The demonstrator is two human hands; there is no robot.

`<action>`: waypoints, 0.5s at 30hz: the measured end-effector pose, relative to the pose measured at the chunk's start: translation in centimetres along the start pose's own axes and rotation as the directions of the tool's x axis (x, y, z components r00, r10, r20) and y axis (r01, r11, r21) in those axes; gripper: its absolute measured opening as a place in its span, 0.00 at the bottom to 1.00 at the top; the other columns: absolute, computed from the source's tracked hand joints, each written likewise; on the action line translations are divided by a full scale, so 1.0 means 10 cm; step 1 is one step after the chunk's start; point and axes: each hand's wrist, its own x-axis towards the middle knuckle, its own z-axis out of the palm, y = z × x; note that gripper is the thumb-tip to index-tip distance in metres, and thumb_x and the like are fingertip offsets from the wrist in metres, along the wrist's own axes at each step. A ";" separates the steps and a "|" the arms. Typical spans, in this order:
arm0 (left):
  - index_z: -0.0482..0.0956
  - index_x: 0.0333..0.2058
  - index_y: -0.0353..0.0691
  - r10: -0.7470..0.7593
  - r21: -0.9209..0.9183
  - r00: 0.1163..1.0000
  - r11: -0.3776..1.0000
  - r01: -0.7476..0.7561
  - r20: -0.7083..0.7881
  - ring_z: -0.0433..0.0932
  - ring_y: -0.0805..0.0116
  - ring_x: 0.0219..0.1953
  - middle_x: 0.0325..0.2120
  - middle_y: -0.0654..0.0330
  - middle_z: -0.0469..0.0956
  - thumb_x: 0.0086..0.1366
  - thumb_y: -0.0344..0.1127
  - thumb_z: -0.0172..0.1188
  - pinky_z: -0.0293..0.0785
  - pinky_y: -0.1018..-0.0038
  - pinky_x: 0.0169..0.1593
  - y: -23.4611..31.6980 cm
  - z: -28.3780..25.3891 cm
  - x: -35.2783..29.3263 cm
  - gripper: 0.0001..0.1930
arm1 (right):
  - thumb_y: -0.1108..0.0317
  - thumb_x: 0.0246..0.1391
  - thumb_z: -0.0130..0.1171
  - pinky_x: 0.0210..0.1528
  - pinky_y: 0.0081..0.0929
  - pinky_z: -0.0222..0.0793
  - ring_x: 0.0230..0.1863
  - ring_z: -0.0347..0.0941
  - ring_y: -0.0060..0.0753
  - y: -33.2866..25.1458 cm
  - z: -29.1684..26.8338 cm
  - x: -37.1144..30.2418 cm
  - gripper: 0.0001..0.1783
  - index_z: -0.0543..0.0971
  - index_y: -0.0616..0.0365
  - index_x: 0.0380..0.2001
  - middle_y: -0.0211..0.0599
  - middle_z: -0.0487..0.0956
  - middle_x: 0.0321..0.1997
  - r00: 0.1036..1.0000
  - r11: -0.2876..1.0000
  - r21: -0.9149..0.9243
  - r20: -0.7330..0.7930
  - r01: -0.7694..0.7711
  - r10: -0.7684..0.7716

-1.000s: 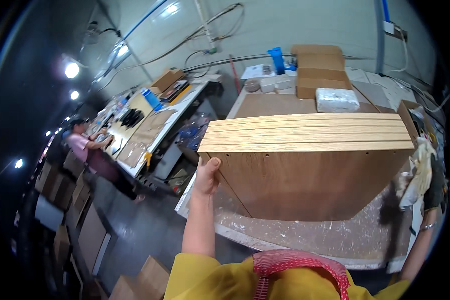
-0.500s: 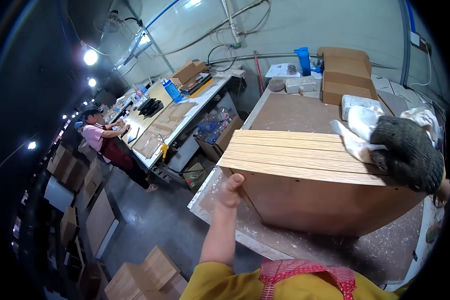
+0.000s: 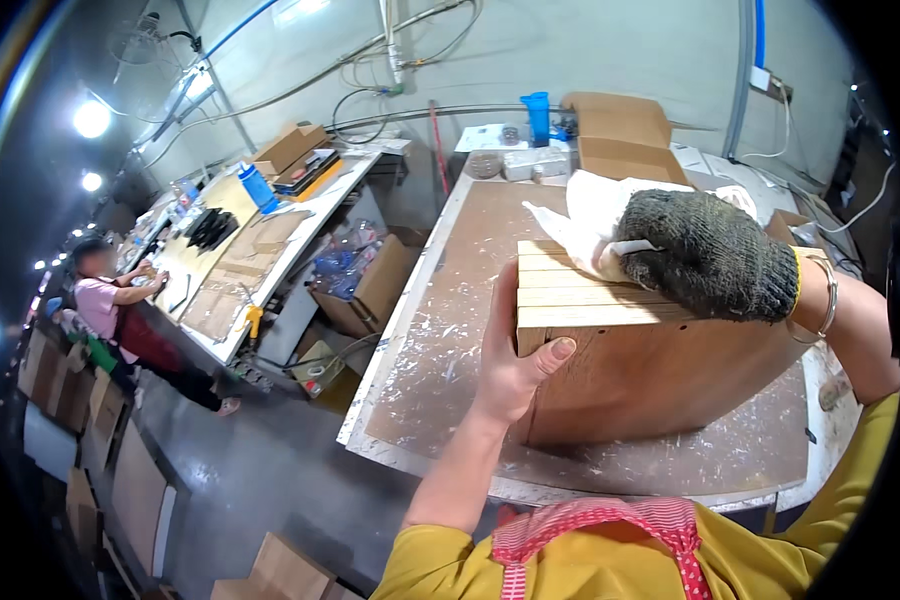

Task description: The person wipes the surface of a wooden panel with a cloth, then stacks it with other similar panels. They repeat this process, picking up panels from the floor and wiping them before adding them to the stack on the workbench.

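Note:
A stack of wooden boards (image 3: 660,380) stands on edge on the worktable, its pale wood-grain edges (image 3: 560,290) side by side on top and small holes along the near brown face. My bare left hand (image 3: 515,360) grips the stack's left end, thumb on the near face and fingers round the end. In a dark knitted glove, my right hand (image 3: 705,255) is closed on a white cloth (image 3: 595,225) and presses it onto the top edges. The gloved fingertips are partly hidden by the cloth.
White flecks cover the worktable (image 3: 440,300). At its back stand an open cardboard box (image 3: 625,125), a blue cup (image 3: 537,118) and a wrapped white block (image 3: 535,163). A second bench (image 3: 270,270) lies left, where a person (image 3: 120,300) works. Boards (image 3: 280,570) stand on the floor.
My right hand has moved left along the top edges with the cloth. My left hand now wraps further round the stack's end. The view has turned right.

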 end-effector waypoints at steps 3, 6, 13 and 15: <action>0.48 0.63 0.34 0.011 0.005 1.000 1.000 -0.011 0.006 0.62 0.65 0.58 0.57 0.55 0.61 0.53 0.40 0.70 0.58 0.69 0.61 -0.06 -0.04 0.02 0.47 | 0.66 0.55 0.50 0.40 0.31 0.70 0.43 0.71 0.34 -0.10 0.00 0.23 0.16 0.70 0.54 0.48 0.38 0.70 0.45 0.973 0.949 -0.297 0.226 0.108 -0.040; 0.48 0.63 0.33 0.013 0.014 1.000 1.000 -0.013 -0.013 0.62 0.64 0.58 0.57 0.54 0.61 0.52 0.42 0.70 0.58 0.68 0.61 -0.03 0.03 0.03 0.48 | 0.67 0.56 0.44 0.52 0.30 0.68 0.55 0.68 0.34 0.01 0.18 0.53 0.19 0.68 0.54 0.52 0.37 0.68 0.56 0.951 0.916 -0.353 0.297 0.191 -0.084; 0.53 0.62 0.32 -0.015 0.016 0.996 1.000 0.016 -0.086 0.65 0.64 0.56 0.55 0.55 0.66 0.49 0.46 0.72 0.61 0.68 0.60 -0.05 0.00 -0.08 0.49 | 0.58 0.60 0.46 0.39 0.34 0.68 0.37 0.71 0.39 -0.12 -0.20 -0.06 0.14 0.71 0.57 0.38 0.42 0.73 0.35 0.757 0.778 0.042 0.271 -0.627 0.595; 0.55 0.61 0.33 -0.018 0.044 0.997 0.999 0.021 -0.074 0.66 0.63 0.56 0.54 0.55 0.67 0.49 0.46 0.71 0.63 0.68 0.59 -0.09 -0.01 -0.10 0.47 | 0.53 0.61 0.45 0.36 0.38 0.67 0.34 0.71 0.43 -0.10 -0.44 -0.50 0.18 0.72 0.58 0.34 0.47 0.73 0.29 0.723 0.743 -0.177 0.173 -0.645 0.669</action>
